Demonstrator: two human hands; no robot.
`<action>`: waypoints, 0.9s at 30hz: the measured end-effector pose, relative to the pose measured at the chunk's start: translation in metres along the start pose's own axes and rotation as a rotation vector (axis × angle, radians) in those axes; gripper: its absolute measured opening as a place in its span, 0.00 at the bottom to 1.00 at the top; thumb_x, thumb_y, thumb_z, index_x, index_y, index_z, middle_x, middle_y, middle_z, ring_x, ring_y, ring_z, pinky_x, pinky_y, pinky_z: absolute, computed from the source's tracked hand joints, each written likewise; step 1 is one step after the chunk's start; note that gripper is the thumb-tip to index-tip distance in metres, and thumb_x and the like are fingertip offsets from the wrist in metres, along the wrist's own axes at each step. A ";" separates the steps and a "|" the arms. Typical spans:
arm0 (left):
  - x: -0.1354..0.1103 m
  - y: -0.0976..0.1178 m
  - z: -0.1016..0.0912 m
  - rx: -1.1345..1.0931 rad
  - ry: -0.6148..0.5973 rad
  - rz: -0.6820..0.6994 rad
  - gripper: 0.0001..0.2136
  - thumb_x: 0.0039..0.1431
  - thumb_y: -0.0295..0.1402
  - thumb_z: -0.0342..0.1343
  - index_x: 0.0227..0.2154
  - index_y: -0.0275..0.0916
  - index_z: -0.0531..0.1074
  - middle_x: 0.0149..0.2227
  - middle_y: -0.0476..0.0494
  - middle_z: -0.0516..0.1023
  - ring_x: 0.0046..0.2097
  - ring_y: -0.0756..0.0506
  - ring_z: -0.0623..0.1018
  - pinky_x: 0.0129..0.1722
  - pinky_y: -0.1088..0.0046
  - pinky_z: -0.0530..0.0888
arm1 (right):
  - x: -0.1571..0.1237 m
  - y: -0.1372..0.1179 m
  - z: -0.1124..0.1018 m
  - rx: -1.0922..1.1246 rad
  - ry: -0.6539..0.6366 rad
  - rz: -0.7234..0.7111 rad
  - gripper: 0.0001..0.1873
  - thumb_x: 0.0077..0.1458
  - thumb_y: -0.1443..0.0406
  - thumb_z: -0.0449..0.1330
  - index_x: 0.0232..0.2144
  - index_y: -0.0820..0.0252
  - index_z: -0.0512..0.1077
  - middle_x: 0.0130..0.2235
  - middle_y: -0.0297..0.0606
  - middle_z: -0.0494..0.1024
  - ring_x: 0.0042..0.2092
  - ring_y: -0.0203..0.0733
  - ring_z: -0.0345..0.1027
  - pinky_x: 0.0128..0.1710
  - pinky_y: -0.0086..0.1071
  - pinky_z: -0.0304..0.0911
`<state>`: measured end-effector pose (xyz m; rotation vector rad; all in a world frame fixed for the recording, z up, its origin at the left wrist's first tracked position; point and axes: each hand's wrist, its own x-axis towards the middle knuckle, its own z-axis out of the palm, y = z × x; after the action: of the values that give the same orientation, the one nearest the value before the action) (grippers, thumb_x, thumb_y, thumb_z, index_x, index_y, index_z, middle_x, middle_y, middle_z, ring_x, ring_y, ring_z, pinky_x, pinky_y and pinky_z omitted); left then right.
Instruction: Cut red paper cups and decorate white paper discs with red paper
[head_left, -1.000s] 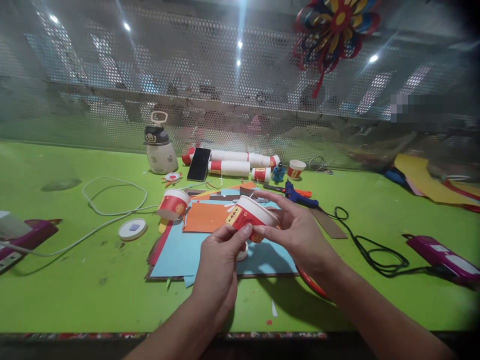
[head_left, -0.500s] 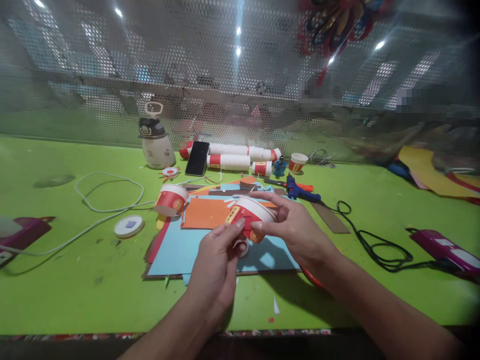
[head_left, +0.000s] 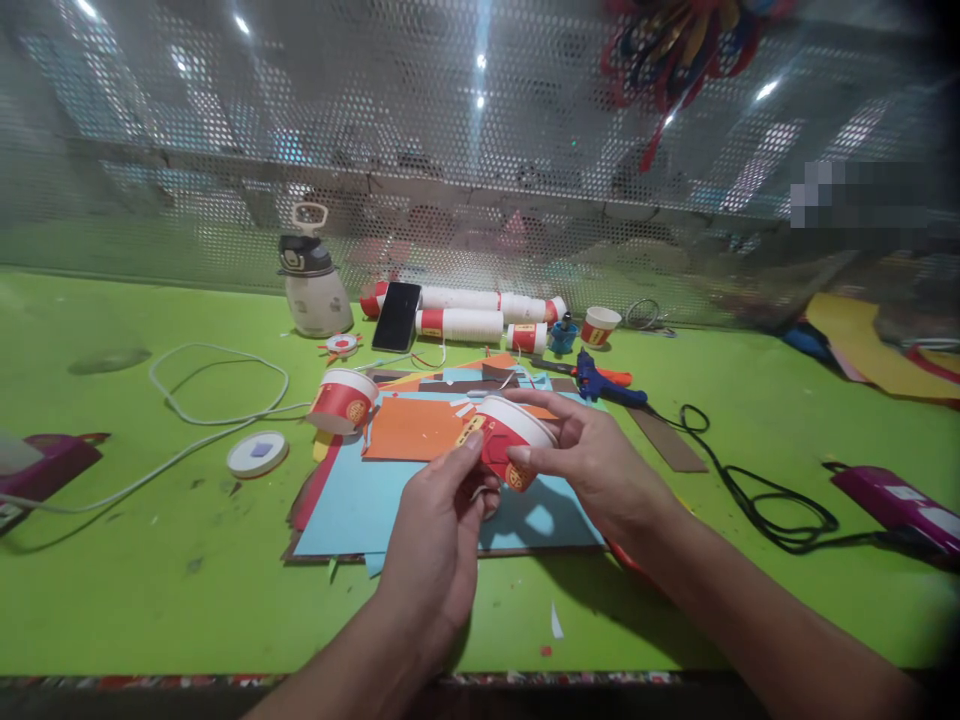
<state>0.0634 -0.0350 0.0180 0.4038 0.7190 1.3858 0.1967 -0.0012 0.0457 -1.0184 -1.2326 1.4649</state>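
Note:
Both of my hands hold a red and white paper cup (head_left: 504,432) tilted on its side above a stack of coloured paper (head_left: 360,500). My left hand (head_left: 439,540) pinches the cup's lower side between thumb and fingers. From the right, my right hand (head_left: 592,462) grips the cup with its fingers curled over the rim and its thumb on the wall. A second paper cup (head_left: 341,400) lies on its side at the stack's left edge. An orange sheet (head_left: 412,428) lies on top of the blue one.
On the green table (head_left: 150,580) lie a white cable (head_left: 217,395), a tape roll (head_left: 257,453), a phone (head_left: 396,315), stacked cup sleeves (head_left: 465,322), a blue glue gun (head_left: 604,385) with a black cord (head_left: 765,505), a white jug (head_left: 311,290) and purple devices (head_left: 892,500). Perforated metal wall behind.
My hands have kept hold of the cup and lowered it slightly toward the paper stack. The head view tipped down a little.

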 end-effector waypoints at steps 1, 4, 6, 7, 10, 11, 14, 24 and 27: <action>0.000 0.000 0.000 0.024 0.002 0.003 0.07 0.49 0.32 0.65 0.26 0.33 0.75 0.26 0.47 0.73 0.29 0.51 0.68 0.27 0.75 0.64 | 0.000 0.000 0.000 0.004 0.001 -0.003 0.35 0.32 0.68 0.74 0.47 0.62 0.71 0.29 0.33 0.80 0.31 0.38 0.72 0.31 0.31 0.67; -0.001 -0.001 0.001 0.092 0.012 0.003 0.09 0.48 0.34 0.67 0.26 0.32 0.75 0.26 0.47 0.72 0.29 0.52 0.67 0.28 0.76 0.63 | -0.002 0.000 0.000 0.010 0.002 -0.002 0.34 0.34 0.67 0.74 0.47 0.62 0.71 0.29 0.33 0.80 0.30 0.37 0.72 0.31 0.30 0.67; -0.002 -0.003 0.001 0.104 0.013 0.001 0.09 0.47 0.32 0.68 0.26 0.33 0.76 0.26 0.48 0.72 0.30 0.52 0.68 0.29 0.76 0.64 | -0.003 0.000 0.001 0.014 0.000 -0.005 0.34 0.35 0.67 0.74 0.48 0.62 0.71 0.29 0.33 0.80 0.30 0.36 0.71 0.31 0.29 0.67; -0.002 -0.004 0.001 0.100 0.010 0.003 0.08 0.46 0.32 0.68 0.27 0.33 0.76 0.26 0.48 0.72 0.30 0.52 0.69 0.29 0.76 0.64 | -0.003 0.000 0.001 0.016 -0.001 -0.010 0.34 0.35 0.67 0.74 0.47 0.62 0.71 0.30 0.34 0.81 0.30 0.36 0.72 0.32 0.29 0.67; -0.001 -0.007 0.000 0.088 0.006 0.002 0.07 0.46 0.30 0.68 0.26 0.33 0.76 0.26 0.49 0.72 0.31 0.52 0.69 0.31 0.76 0.65 | -0.003 0.001 0.001 0.014 -0.002 -0.027 0.32 0.35 0.68 0.73 0.46 0.62 0.72 0.32 0.35 0.81 0.32 0.36 0.72 0.33 0.29 0.68; -0.001 -0.008 0.000 0.087 0.010 0.001 0.07 0.46 0.30 0.68 0.26 0.33 0.76 0.26 0.48 0.72 0.30 0.52 0.69 0.30 0.76 0.65 | -0.003 0.001 0.001 0.012 -0.002 -0.031 0.31 0.35 0.69 0.73 0.46 0.62 0.72 0.32 0.35 0.82 0.32 0.36 0.73 0.33 0.29 0.68; -0.002 -0.008 -0.001 0.081 0.023 -0.002 0.08 0.45 0.30 0.68 0.26 0.33 0.76 0.27 0.47 0.74 0.29 0.52 0.68 0.28 0.77 0.64 | -0.003 0.001 0.001 0.003 -0.006 -0.039 0.30 0.37 0.71 0.71 0.47 0.61 0.72 0.33 0.36 0.82 0.32 0.36 0.73 0.34 0.29 0.68; 0.001 -0.005 0.002 0.042 0.075 0.017 0.09 0.40 0.29 0.71 0.23 0.33 0.76 0.25 0.48 0.76 0.27 0.52 0.72 0.27 0.78 0.66 | -0.007 0.002 0.004 -0.027 0.013 -0.074 0.29 0.38 0.69 0.71 0.47 0.61 0.72 0.35 0.36 0.82 0.32 0.38 0.73 0.34 0.31 0.68; 0.001 -0.002 0.003 0.046 0.083 0.052 0.09 0.40 0.29 0.71 0.22 0.34 0.76 0.24 0.48 0.76 0.28 0.52 0.73 0.28 0.78 0.68 | -0.008 -0.001 0.006 -0.047 -0.018 -0.071 0.31 0.41 0.67 0.71 0.49 0.60 0.71 0.35 0.36 0.82 0.34 0.39 0.74 0.36 0.33 0.69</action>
<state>0.0672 -0.0342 0.0185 0.4053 0.8151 1.4432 0.1933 -0.0104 0.0478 -0.9847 -1.3084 1.3991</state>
